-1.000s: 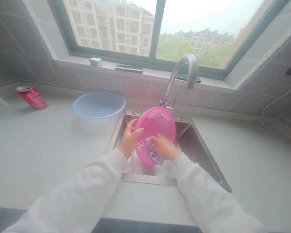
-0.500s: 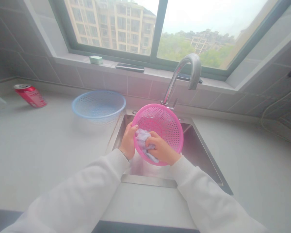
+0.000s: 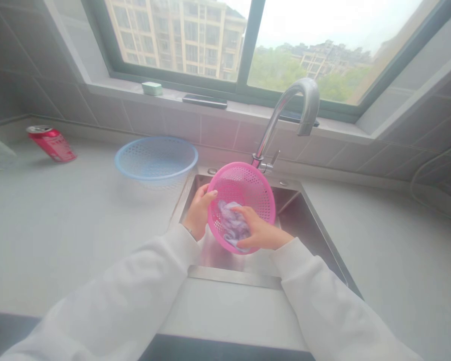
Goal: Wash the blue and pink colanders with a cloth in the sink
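A pink perforated basket [image 3: 248,188] is held tilted over the steel sink [image 3: 308,220], its inside facing me. My left hand [image 3: 198,213] grips the basket's left rim, thumb over the edge. My right hand [image 3: 261,231] presses a pale lilac cloth [image 3: 231,224] against the inside of the basket, fingers curled over the cloth. Both arms wear white sleeves.
A curved chrome tap [image 3: 289,108] rises just behind the basket. A blue perforated basket [image 3: 156,160] stands on the grey counter left of the sink. A red can [image 3: 52,144] lies on its side at far left. On the window sill sit a green soap box [image 3: 152,88] and dark flat items.
The pink basket has tilted back and shifted slightly within the sink. My right hand with the cloth has slid from the left rim toward the basket's middle and bottom.
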Motion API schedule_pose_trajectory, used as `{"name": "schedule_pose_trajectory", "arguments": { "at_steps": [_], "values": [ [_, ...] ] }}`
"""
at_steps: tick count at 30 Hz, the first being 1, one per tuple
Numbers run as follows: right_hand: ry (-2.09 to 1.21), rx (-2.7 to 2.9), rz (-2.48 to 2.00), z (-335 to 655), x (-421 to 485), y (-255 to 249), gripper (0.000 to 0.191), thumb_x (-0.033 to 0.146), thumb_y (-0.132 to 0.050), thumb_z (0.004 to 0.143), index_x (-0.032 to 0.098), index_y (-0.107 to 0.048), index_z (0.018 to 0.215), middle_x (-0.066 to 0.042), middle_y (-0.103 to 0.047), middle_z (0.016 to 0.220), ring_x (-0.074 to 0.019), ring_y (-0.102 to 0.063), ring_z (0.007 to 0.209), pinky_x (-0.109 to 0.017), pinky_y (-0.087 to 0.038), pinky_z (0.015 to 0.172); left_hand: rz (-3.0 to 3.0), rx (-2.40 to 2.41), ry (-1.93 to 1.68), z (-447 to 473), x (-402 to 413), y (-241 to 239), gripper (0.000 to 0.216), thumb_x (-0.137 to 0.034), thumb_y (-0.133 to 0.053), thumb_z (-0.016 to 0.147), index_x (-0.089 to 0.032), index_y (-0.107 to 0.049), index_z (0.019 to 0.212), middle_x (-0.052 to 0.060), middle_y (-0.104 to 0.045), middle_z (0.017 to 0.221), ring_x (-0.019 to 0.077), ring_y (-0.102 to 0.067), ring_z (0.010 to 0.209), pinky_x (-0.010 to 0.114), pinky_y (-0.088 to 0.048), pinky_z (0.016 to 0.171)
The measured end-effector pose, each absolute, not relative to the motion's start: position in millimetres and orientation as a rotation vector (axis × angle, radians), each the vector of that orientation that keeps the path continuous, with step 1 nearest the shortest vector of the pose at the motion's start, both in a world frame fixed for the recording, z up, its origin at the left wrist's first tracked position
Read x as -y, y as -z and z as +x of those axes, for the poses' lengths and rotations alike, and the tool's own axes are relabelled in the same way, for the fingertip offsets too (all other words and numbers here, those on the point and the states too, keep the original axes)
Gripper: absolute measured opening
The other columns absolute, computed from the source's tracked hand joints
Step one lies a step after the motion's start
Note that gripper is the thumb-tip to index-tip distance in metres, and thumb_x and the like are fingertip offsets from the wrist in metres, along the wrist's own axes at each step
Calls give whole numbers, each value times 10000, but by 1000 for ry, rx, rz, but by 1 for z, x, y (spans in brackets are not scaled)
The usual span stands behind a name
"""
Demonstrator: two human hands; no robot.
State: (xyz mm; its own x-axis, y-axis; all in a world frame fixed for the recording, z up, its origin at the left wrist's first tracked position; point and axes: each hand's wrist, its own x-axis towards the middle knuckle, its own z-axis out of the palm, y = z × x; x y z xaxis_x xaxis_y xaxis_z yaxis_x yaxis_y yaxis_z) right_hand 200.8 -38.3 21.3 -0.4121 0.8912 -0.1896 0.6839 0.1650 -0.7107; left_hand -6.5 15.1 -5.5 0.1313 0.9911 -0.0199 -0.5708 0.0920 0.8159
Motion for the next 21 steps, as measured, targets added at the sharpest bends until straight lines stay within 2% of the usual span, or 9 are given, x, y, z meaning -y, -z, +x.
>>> {"name": "schedule_pose_trajectory", "arguments": {
  "at_steps": [3, 6, 9, 12, 16, 19, 21],
  "values": [
    [-949, 2259, -1509, 198, 38, -18, 1001, 232, -803, 715, 390, -362, 1599, -103, -386, 1544, -333, -400, 1454, -506, -418, 1150, 765, -676, -1307, -7, -13, 2, 488, -368, -795, 789, -210, -632, 1221, 67, -743, 1112, 263, -704, 1035, 417, -520, 947],
    [-817, 2288, -1563, 195, 35, -14, 942, 122, -762, 697, 378, -460, 1551, -104, -504, 1424, -339, -507, 1326, -495, -468, 1074, 742, -683, -1288, -5, -9, 0, 499, -364, -810, 768, -211, -630, 1208, 59, -744, 1086, 255, -703, 1005, 412, -523, 929],
    [-720, 2268, -1624, 187, 32, -11, 718, 66, -676, 715, 297, -628, 1393, -95, -592, 1204, -299, -605, 1102, -458, -499, 965, 740, -683, -1272, -2, -7, 0, 494, -376, -810, 766, -207, -629, 1194, 52, -739, 1060, 240, -697, 964, 398, -528, 896],
    [-744, 2142, -1542, 175, 30, -9, 544, 52, -623, 723, 243, -691, 1228, -74, -622, 1111, -256, -627, 1023, -427, -492, 952, 758, -711, -1288, 1, -4, -1, 501, -385, -799, 770, -212, -623, 1206, 31, -721, 1006, 199, -679, 882, 350, -525, 831],
    [-879, 1817, -1359, 160, 31, -7, 586, 51, -595, 708, 255, -638, 1255, -66, -656, 1229, -249, -638, 1124, -424, -497, 1002, 804, -748, -1314, 6, 1, -5, 593, -396, -815, 725, -221, -606, 1252, 14, -690, 976, 168, -656, 823, 316, -522, 785],
    [-1004, 1667, -1277, 159, 33, -11, 610, 105, -586, 777, 289, -572, 1359, -78, -608, 1388, -252, -622, 1223, -447, -498, 1043, 838, -741, -1324, 9, 3, -5, 637, -405, -831, 696, -233, -605, 1266, 18, -682, 1003, 172, -663, 843, 317, -528, 795],
    [-1123, 1774, -1220, 164, 34, -15, 683, 140, -647, 784, 327, -534, 1432, -72, -541, 1494, -267, -571, 1323, -465, -472, 1096, 812, -746, -1325, 9, 2, -5, 630, -411, -830, 695, -234, -601, 1255, 18, -684, 994, 179, -669, 837, 326, -532, 790]
  ]
}}
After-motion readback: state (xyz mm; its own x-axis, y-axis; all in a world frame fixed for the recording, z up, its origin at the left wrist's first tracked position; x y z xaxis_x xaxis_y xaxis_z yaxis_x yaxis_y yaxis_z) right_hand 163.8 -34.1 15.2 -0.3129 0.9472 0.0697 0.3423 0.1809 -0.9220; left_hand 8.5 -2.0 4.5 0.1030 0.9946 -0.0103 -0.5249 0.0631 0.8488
